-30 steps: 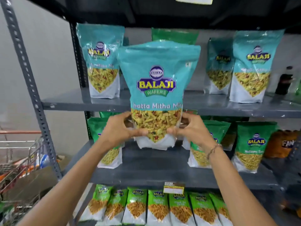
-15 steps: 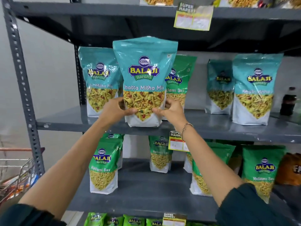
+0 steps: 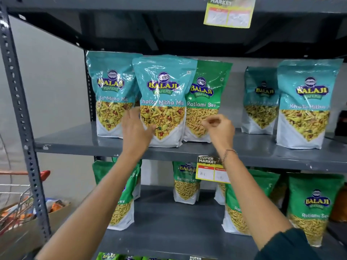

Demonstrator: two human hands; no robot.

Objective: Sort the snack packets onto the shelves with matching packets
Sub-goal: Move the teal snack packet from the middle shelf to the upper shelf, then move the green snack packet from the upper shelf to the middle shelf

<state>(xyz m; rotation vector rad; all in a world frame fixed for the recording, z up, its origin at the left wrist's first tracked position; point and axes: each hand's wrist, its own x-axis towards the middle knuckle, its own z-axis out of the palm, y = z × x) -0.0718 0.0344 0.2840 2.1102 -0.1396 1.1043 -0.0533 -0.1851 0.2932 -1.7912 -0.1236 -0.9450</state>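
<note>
A teal Khatta Mitha Mix packet [image 3: 163, 94] stands upright at the front of the middle shelf [image 3: 253, 152]. My left hand [image 3: 136, 132] holds its lower left edge, thumb on the front. My right hand [image 3: 219, 132] is off the packet, fingers loosely curled, in front of a green Ratlami Sev packet [image 3: 206, 102] that stands just right of it. Another teal packet [image 3: 110, 94] stands behind to the left, and two more teal packets [image 3: 308, 102] stand at the right.
The lower shelf [image 3: 169, 222] carries several green Ratlami Sev packets [image 3: 317, 207]. A yellow price label [image 3: 210, 169] hangs on the middle shelf's edge. A grey perforated post [image 3: 20, 109] rises at the left, with a trolley [image 3: 16, 203] of packets beside it.
The teal packet went up from the lower shelf level and now stands on the middle shelf. My right hand has let go of it; my left hand still touches it.
</note>
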